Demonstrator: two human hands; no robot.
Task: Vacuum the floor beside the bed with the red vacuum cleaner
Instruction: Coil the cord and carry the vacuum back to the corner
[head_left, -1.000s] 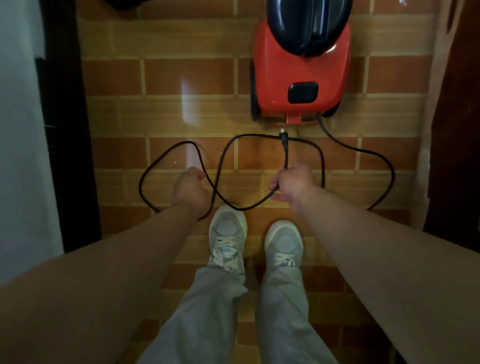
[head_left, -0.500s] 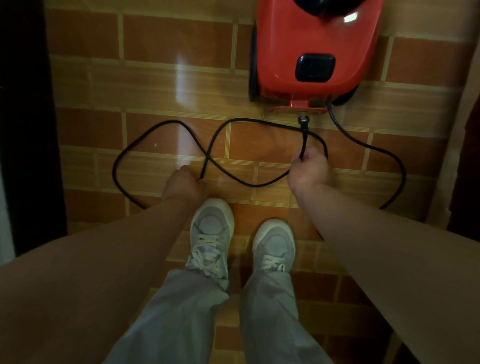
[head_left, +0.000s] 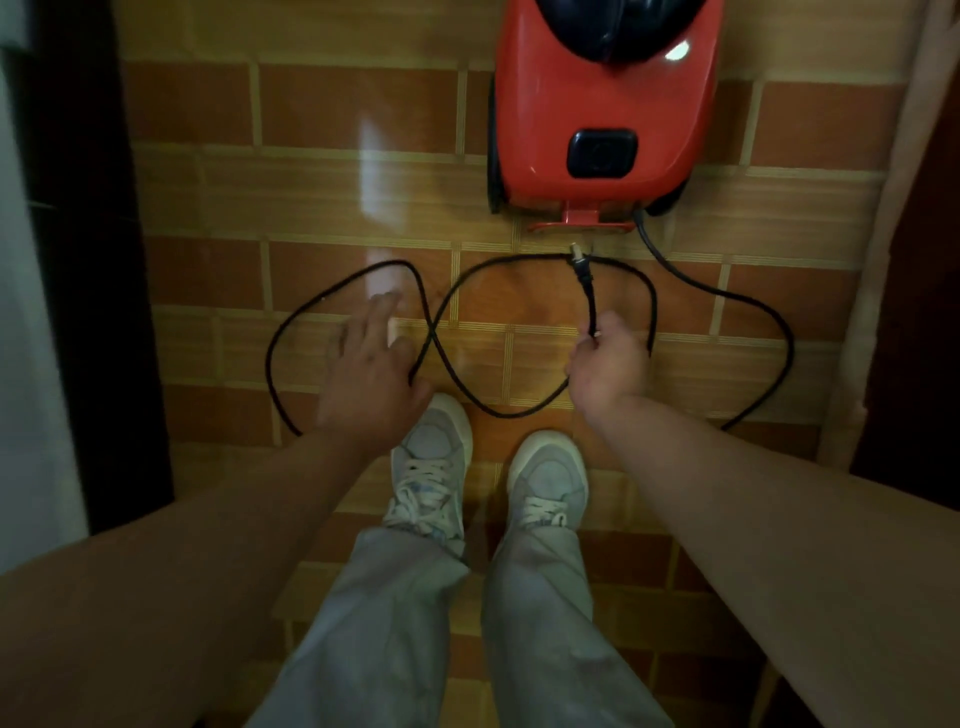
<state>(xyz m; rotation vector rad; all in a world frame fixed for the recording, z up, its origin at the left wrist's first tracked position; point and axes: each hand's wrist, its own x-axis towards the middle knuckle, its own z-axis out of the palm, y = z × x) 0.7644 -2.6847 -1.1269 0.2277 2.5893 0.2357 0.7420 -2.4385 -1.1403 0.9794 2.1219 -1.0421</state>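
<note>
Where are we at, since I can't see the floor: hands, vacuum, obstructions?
Left hand open over cord loop. Right hand pinching cord just behind plug. Red vacuum cleaner parked ahead on tiles. Loose cord looped before shoes.

No readable text, label, brand, number or sign anywhere

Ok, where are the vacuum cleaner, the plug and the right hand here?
vacuum cleaner (head_left: 540, 104): head view, on its red shell.
plug (head_left: 579, 264): head view, on its black body.
right hand (head_left: 610, 364): head view, back of the hand, gripping the cord (head_left: 590, 306).
</note>
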